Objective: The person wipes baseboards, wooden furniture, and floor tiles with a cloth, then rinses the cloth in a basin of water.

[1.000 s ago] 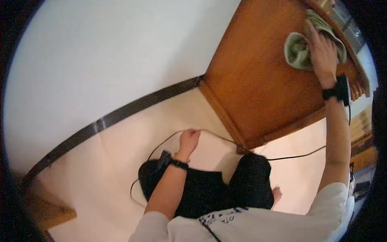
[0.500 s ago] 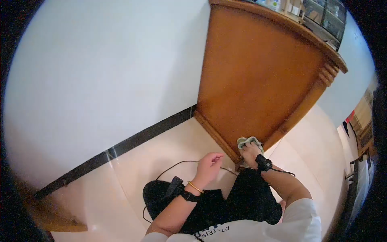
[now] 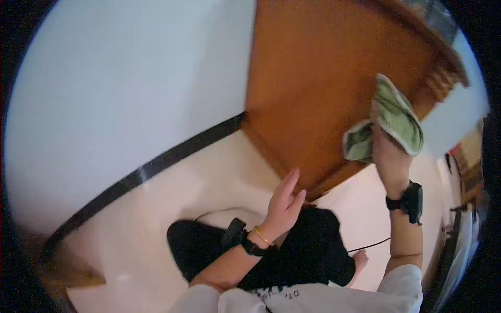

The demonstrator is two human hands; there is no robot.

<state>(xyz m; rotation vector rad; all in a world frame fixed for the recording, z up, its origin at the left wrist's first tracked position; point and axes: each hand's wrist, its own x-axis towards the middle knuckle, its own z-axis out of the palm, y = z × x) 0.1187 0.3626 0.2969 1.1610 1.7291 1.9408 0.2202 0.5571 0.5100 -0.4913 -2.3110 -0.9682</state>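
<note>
A green cloth with pale edges is in my right hand, raised in front of the brown wooden cabinet. The cloth covers most of those fingers, and one fold of it hangs to the left. Near the cabinet's lower front corner, my left hand is held up with fingers stretched out and nothing in it. Both wrists wear black straps with a small device, and the left one also has a gold bangle.
A white wall with a dark skirting strip runs along the left. My legs in black trousers are folded on the pale floor. A thin cable extends from my right side. Dark furniture stands at the far right.
My right hand has lifted the cloth from the cabinet's lower corner up and to the right. My left hand has moved slightly right and its curled fingers have straightened. The view has shifted.
</note>
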